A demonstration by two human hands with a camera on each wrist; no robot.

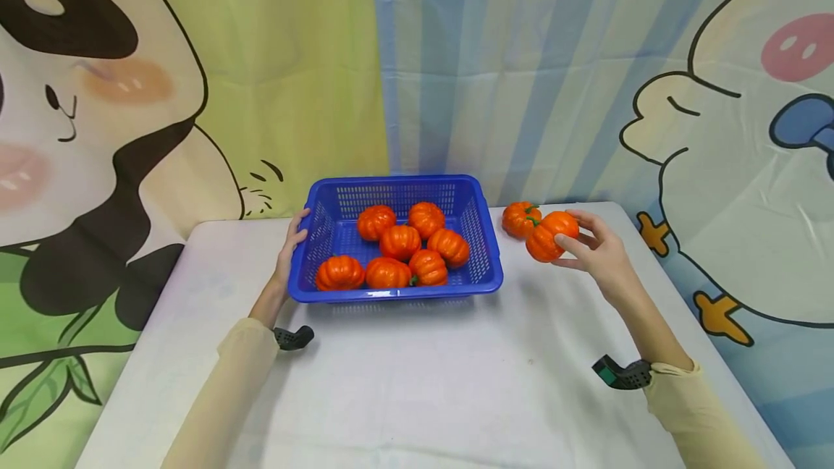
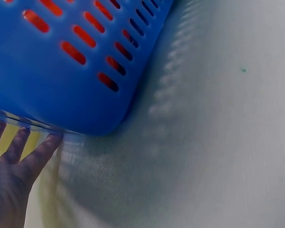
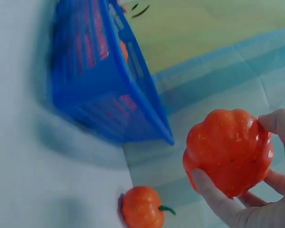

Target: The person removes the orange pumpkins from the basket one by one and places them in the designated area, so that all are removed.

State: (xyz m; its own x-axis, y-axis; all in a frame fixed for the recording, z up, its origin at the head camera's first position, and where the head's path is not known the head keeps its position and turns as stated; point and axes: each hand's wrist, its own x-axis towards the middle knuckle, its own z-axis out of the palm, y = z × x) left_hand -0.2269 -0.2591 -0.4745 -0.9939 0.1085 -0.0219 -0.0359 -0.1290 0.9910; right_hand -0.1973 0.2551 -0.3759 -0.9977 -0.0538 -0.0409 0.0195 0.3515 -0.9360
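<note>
My right hand [image 1: 598, 252] holds a small orange pumpkin [image 1: 552, 236] with a green stem above the table, to the right of the basket. In the right wrist view, thumb and fingers curl round that pumpkin's ribbed sides. A second pumpkin [image 1: 519, 220] lies on the table just behind it. My left hand [image 1: 288, 252] rests against the left side of a blue plastic basket [image 1: 394, 295]. The left wrist view shows those fingers [image 2: 42, 153] stretched out, tips at the basket's wall. Inside the basket sit several orange pumpkins [image 1: 400, 242].
A white table [image 1: 417, 382] carries the basket near its back edge. Behind stands a printed curtain [image 1: 449, 71] with a panda on the left and a white cartoon animal on the right. Each wrist wears a black camera mount [image 1: 295, 338].
</note>
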